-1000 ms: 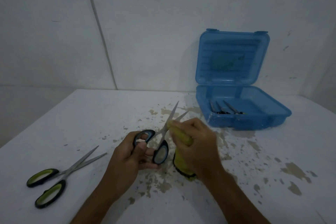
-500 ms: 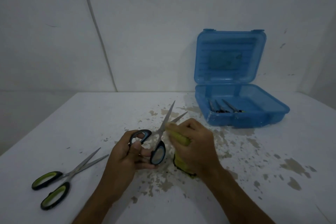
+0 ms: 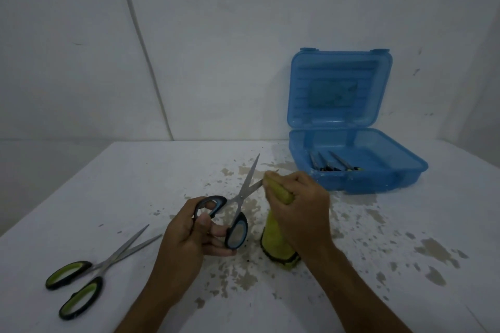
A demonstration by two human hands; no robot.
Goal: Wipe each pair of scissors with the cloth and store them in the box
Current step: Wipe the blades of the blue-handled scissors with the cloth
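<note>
The blue-handled scissors (image 3: pixel 238 207) are held up over the middle of the table (image 3: pixel 140 176), in front of and to the left of the blue box (image 3: pixel 359 173), with their steel blades spread into a narrow V. One blade points up and away, bare to its tip; the other runs into the yellow-green cloth (image 3: pixel 276 235) and all but its very tip is hidden there. The left hand (image 3: pixel 189 240) grips the handles, thumb through the upper loop and fingers curled under the lower one, whose oval insert is grey-blue. The right hand (image 3: pixel 300 211) is closed in a fist around the cloth, squeezing it over the covered blade; the fingers press together and their tips are tucked out of sight. The cloth looks soft and napped, with a dark stitched hem hanging below the wrist. The box is translucent plastic with rounded corners, its ribbed lid standing open against the wall; several thin metal blades and dark handles lie inside, too small to count surely. Far to the left of the box, a green-handled pair of scissors (image 3: pixel 92 273) lies flat and partly open. The white tabletop is chipped, with brown patches showing through around the hands.
</note>
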